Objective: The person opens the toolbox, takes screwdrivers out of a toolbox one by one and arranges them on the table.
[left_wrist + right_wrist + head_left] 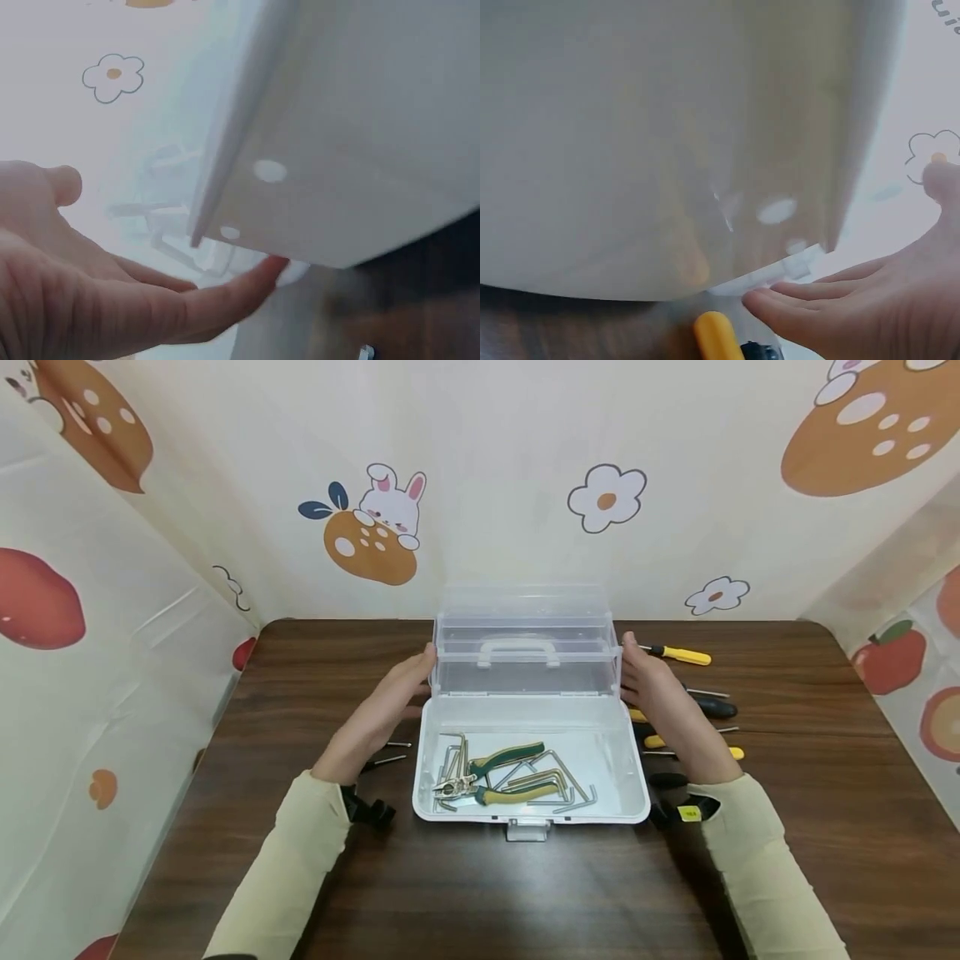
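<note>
A white toolbox point(633, 777) stands on the table with its clear lid point(525, 677) raised and tilted back; a white carry handle point(519, 647) is on the lid. Inside lie pliers point(517, 795) with green and yellow handles, among several L-shaped hex keys point(577, 802). My left hand point(378, 714) is at the lid's left side, fingers extended; in the left wrist view its fingertips point(274, 270) reach the box's back corner. On the opposite side, my right hand point(667, 710) mirrors it, fingers straight, with fingertips point(761, 300) at the rear corner in the right wrist view.
Right of the box lie several screwdrivers, among them a yellow-handled one point(686, 655) and a black-handled one point(712, 706). Thin dark-handled tools point(382, 762) lie to its left. A patterned wall covering point(510, 493) rises behind the table point(465, 902).
</note>
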A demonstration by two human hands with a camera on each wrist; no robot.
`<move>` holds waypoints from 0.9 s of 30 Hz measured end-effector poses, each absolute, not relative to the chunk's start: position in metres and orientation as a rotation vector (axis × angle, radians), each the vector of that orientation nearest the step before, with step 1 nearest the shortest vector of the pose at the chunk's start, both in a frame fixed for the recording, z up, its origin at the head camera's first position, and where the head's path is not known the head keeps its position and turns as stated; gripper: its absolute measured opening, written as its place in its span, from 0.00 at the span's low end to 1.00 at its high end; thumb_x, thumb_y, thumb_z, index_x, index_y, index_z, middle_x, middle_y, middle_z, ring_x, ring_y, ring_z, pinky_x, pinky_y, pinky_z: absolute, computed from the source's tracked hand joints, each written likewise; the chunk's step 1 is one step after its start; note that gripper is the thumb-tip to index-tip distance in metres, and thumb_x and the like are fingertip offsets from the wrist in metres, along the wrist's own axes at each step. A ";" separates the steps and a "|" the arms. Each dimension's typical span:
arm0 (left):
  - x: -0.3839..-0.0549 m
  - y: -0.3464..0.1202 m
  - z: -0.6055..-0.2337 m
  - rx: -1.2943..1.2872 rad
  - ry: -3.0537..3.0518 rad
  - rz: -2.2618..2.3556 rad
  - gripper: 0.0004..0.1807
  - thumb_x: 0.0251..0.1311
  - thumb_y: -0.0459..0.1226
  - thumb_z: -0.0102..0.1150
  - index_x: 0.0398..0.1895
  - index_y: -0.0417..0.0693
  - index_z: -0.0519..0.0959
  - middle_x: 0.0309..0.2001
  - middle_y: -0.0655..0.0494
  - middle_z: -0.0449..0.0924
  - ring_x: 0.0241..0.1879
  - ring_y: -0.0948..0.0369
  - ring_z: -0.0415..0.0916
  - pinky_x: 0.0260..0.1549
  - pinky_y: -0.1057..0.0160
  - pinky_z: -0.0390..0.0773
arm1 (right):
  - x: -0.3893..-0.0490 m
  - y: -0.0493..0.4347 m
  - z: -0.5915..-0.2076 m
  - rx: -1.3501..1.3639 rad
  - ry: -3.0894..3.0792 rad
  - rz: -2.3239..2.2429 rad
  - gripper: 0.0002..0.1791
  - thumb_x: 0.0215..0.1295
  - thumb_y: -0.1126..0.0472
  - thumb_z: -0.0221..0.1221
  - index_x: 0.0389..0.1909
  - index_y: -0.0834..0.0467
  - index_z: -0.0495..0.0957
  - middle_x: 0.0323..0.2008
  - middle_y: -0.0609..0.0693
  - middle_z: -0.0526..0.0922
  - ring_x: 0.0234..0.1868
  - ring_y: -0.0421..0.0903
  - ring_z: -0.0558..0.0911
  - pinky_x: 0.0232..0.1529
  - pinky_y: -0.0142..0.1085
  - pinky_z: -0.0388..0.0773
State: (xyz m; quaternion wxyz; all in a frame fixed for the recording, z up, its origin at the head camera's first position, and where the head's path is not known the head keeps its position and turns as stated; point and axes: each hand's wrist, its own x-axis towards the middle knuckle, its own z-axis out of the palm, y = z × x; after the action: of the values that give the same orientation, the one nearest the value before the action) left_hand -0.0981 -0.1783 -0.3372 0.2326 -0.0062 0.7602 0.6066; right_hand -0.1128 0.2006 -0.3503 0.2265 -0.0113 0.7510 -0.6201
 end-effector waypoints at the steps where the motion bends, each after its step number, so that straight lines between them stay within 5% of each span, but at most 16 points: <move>1: -0.101 -0.176 -0.336 -0.007 2.076 1.662 0.43 0.78 0.66 0.31 0.83 0.46 0.54 0.78 0.39 0.56 0.73 0.40 0.62 0.70 0.34 0.70 | -0.114 0.200 -0.350 -0.041 2.066 -1.710 0.48 0.76 0.25 0.35 0.85 0.52 0.49 0.85 0.55 0.50 0.85 0.59 0.50 0.83 0.64 0.46; 7: -0.111 -0.171 -0.337 -0.049 1.993 1.694 0.39 0.81 0.58 0.35 0.80 0.38 0.57 0.74 0.34 0.57 0.70 0.41 0.61 0.72 0.36 0.66 | -0.116 0.199 -0.348 -0.032 2.076 -1.715 0.44 0.79 0.30 0.42 0.83 0.56 0.54 0.81 0.59 0.58 0.83 0.61 0.57 0.82 0.64 0.52; 14: -0.112 -0.168 -0.340 -0.126 1.928 1.780 0.38 0.78 0.55 0.41 0.79 0.39 0.60 0.73 0.36 0.59 0.71 0.42 0.60 0.76 0.37 0.58 | -0.116 0.199 -0.345 -0.016 2.088 -1.757 0.45 0.81 0.36 0.45 0.85 0.54 0.41 0.84 0.58 0.50 0.83 0.61 0.56 0.82 0.63 0.51; 17: -0.111 -0.168 -0.340 -0.094 1.891 1.812 0.40 0.78 0.55 0.41 0.83 0.42 0.53 0.79 0.38 0.53 0.77 0.42 0.55 0.79 0.35 0.53 | -0.115 0.199 -0.346 -0.053 2.098 -1.800 0.42 0.82 0.40 0.46 0.86 0.50 0.39 0.84 0.57 0.49 0.82 0.62 0.56 0.82 0.63 0.51; 22: -0.110 -0.174 -0.339 -0.036 1.746 1.930 0.49 0.75 0.51 0.48 0.86 0.50 0.30 0.86 0.49 0.30 0.84 0.48 0.40 0.82 0.36 0.43 | -0.111 0.199 -0.345 -0.185 2.081 -1.877 0.39 0.82 0.48 0.45 0.85 0.46 0.38 0.85 0.54 0.43 0.84 0.61 0.48 0.82 0.67 0.41; 27: -0.109 -0.183 -0.340 0.107 1.593 2.064 0.44 0.76 0.44 0.47 0.86 0.54 0.35 0.85 0.44 0.42 0.84 0.50 0.36 0.81 0.33 0.37 | -0.106 0.199 -0.348 -0.282 2.021 -1.989 0.42 0.82 0.49 0.47 0.85 0.46 0.34 0.86 0.53 0.37 0.86 0.59 0.39 0.82 0.68 0.32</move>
State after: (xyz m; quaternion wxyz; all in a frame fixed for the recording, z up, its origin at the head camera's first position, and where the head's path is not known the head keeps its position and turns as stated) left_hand -0.1092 -0.1831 -0.3404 0.2629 0.0395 0.5889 0.7632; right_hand -0.1058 0.1989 -0.3481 0.1454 -0.0980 0.7018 -0.6904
